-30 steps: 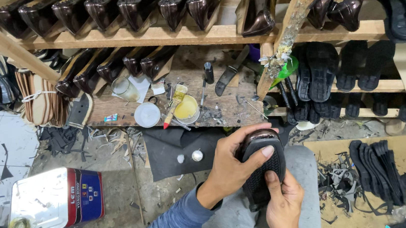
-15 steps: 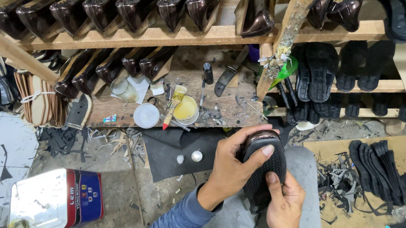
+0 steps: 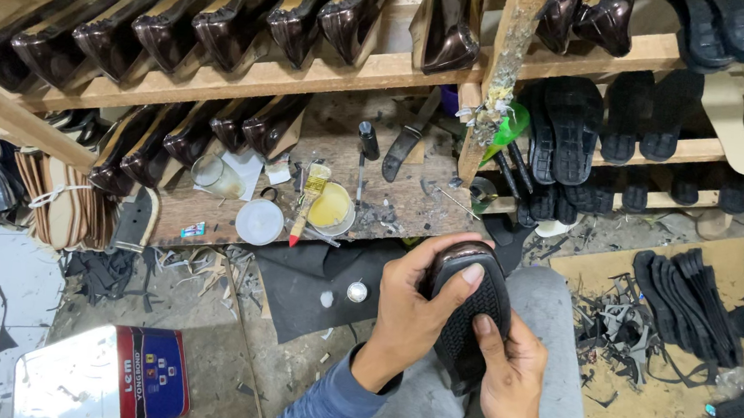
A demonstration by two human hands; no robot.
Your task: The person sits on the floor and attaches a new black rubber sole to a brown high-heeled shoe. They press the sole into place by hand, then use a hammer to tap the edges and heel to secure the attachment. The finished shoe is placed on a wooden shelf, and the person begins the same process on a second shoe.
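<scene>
A black shoe [image 3: 470, 313] with a ribbed rubber sole rests sole-up on my lap. My left hand [image 3: 412, 310] wraps around its toe end from the left, thumb lying across the sole. My right hand [image 3: 511, 380] grips its heel end from below, with the index finger pressed on the sole. Both hands sit above my grey trouser leg [image 3: 551, 348].
A low wooden bench [image 3: 391, 206] ahead carries a glue tin with a brush [image 3: 317, 203], a white lid [image 3: 259, 221] and tools. Wooden racks [image 3: 358, 74] above hold rows of dark shoes. Black soles [image 3: 689, 307] and scraps lie right; a red-blue tin [image 3: 105, 379] lies left.
Barely anything differs; my hands keep the same hold on the shoe, with only slight shifts of the fingers.
</scene>
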